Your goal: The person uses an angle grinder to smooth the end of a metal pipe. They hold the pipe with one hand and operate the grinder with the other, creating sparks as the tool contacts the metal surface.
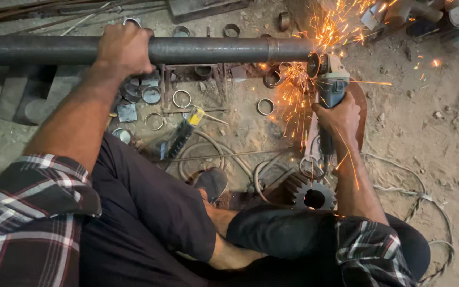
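— How does the pipe [213, 50] lie?
— Across the view, long axis left to right, raised above the littered ground; its right end meets the grinder [329, 79] in sparks [298, 101].
— The hands?
— Left hand [124, 49] clamped over the pipe. Right hand [340, 118] closed round the grinder's body, disc end pointing up at the pipe.
— Below?
— Rings [181, 98], a gear [314, 195].

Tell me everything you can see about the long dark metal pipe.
The long dark metal pipe lies level across the top of the view, round, dull grey-black, with a raised band near its right end. The left hand clasps it from above. At its right end the grey angle grinder, held in the right hand, throws orange sparks.
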Available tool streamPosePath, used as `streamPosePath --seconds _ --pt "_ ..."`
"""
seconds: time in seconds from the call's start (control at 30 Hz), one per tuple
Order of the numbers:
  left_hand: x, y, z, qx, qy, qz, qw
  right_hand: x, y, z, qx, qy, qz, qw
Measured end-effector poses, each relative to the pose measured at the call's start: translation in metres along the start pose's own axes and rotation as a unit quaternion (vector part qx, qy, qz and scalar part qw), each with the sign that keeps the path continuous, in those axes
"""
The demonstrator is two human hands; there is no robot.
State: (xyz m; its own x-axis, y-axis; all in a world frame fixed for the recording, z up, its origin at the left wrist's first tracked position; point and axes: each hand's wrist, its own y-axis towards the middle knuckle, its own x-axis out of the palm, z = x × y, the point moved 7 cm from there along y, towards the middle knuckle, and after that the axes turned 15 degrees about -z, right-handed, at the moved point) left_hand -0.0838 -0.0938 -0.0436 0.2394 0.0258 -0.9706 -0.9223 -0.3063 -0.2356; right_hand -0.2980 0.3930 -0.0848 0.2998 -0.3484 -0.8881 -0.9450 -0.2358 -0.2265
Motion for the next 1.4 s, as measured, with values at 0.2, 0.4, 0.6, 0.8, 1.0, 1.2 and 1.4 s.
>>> streamPosePath --seconds 0.2,0.4,0.6,0.8,1.0,1.2,1.4 --pt "0.0 -0.001 0.0 0.006 0.007 0.021 1.0 0.003 0.001 0.002 0.035 -0.007 -0.025 0.999" --pt "0.003 -0.004 0.001 -0.002 0.014 0.028 1.0 0.003 0.002 0.003 0.023 -0.014 -0.016 0.999" --pt "0.001 -0.008 0.004 -0.003 0.019 0.075 0.997 0.001 -0.002 -0.001 0.028 -0.017 -0.029 0.999" --pt "-0.008 -0.015 0.009 0.004 0.026 0.112 0.993 0.001 -0.003 -0.002 0.047 -0.014 -0.024 0.998" --pt "-0.017 -0.02 0.017 -0.003 0.041 0.106 0.993 -0.001 -0.003 -0.001 0.029 -0.023 -0.014 0.999" --pt "-0.018 -0.022 0.018 -0.007 0.033 0.096 0.995 -0.015 -0.014 -0.012 0.014 0.021 -0.003 1.0" --pt "-0.017 -0.022 0.017 -0.001 0.044 0.124 0.991 -0.025 -0.013 -0.024 -0.003 0.045 0.009 0.999"
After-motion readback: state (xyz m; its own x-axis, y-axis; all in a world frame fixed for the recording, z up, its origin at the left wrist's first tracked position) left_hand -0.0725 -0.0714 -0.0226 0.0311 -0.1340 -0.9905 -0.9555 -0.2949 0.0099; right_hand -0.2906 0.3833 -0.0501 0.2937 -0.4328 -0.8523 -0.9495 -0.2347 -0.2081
